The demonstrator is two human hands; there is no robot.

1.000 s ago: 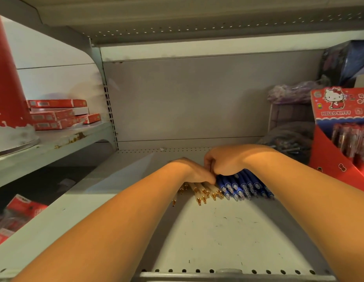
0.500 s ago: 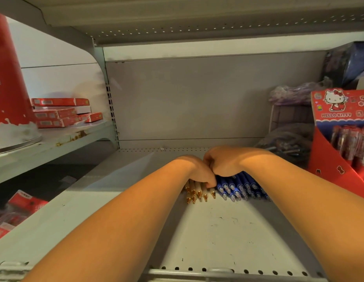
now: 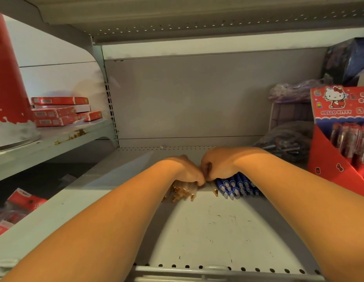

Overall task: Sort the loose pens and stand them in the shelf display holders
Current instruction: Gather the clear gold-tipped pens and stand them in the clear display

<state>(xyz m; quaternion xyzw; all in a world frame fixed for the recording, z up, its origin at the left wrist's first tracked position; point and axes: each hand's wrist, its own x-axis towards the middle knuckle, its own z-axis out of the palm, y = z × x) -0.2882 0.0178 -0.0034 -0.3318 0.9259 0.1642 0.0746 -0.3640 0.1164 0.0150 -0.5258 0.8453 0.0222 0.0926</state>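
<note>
While hands (image 3: 188,171) (image 3: 218,165) clutch pens (image 3: 238,186), carton (image 3: 337,110) reads HELLO KITTY.

Shop, prob. a stationery aisle. Pale metal retail shelf (image 3: 217,231) w/ perforated front edge & a slotted upright (image 3: 109,102) at the back. Printed Hello Kitty display box (image 3: 339,110) holds packed pens upright. Identical blue pens (image 3: 238,188) & gold-tip pens (image 3: 181,193) lie in bulk. Matching red boxes (image 3: 59,111) stacked on next shelf, bagged stock (image 3: 290,92) at right.
</note>
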